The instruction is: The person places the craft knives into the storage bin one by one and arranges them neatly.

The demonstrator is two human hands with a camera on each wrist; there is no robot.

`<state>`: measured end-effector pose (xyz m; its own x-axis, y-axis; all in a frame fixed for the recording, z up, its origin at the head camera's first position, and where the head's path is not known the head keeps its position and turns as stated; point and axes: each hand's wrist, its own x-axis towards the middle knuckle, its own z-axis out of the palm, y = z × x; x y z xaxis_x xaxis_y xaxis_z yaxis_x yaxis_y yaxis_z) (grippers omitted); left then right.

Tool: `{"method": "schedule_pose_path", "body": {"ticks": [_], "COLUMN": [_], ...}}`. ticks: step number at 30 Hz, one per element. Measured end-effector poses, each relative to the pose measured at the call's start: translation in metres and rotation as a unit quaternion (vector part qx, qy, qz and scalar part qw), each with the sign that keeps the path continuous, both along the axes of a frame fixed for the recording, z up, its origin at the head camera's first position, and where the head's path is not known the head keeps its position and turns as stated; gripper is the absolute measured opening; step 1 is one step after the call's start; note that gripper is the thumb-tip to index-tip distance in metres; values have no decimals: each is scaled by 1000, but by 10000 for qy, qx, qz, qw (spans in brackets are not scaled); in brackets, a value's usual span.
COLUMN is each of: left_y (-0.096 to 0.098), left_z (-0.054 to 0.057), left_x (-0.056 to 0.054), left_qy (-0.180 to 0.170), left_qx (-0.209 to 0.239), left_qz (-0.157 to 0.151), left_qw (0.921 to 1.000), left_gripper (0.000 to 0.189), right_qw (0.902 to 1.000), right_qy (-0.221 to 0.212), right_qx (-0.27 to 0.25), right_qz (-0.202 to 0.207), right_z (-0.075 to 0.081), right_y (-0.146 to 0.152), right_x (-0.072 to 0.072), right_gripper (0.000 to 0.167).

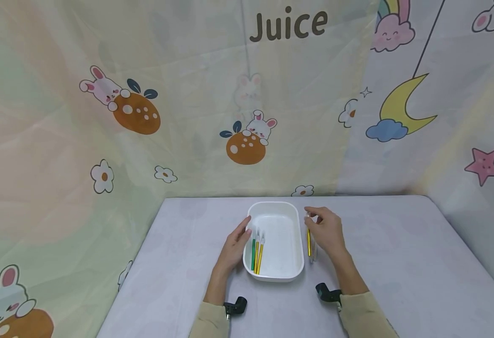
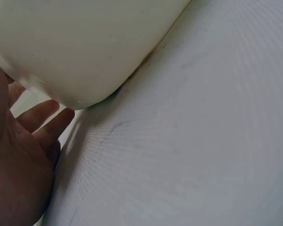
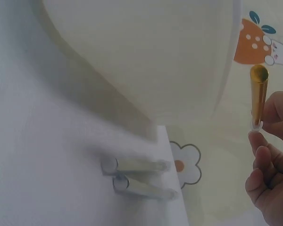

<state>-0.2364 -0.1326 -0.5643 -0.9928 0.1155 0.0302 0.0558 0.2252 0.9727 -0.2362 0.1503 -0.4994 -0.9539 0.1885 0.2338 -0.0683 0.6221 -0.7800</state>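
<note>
My right hand (image 1: 325,230) pinches a slim gold pen (image 3: 259,96) with a clear end between thumb and fingertips. It is just right of the white tray (image 1: 282,277), with the pen's gold end toward me. My left hand (image 1: 233,246) rests against the tray's left side, its fingers touching the outer wall in the left wrist view. Inside the tray, along the left, lie a green pen (image 1: 253,254) and two yellow pens (image 1: 260,258) with pale tips. Two silvery pens (image 3: 141,187) lie side by side on the table below my right hand.
A pale cloth (image 1: 399,263) covers the table. Behind it hangs a printed curtain (image 1: 204,150) with rabbits, flowers and a moon. Each wrist carries a small black camera, the left (image 1: 235,306) and the right (image 1: 327,293), near the table's front.
</note>
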Motion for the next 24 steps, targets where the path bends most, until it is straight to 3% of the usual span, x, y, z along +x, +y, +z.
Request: {"method": "schedule_pose_path", "body": {"ticks": [17,24], "left_y": [-1,-1], "left_z": [0,1], "left_x": [1,1], "left_qy": [56,66], "left_qx": [-23,-19], "left_qz": [-16,-36], "left_qw": [10000,10000], "left_gripper": [48,48], "right_qw": [9988,9953], "right_qy": [384,648], "right_qx": [-274,-593], "right_qz": [158,406], "right_z": [7,13], "right_y": [-13,-20], "right_x": [4,6], "right_gripper": [31,30]}}
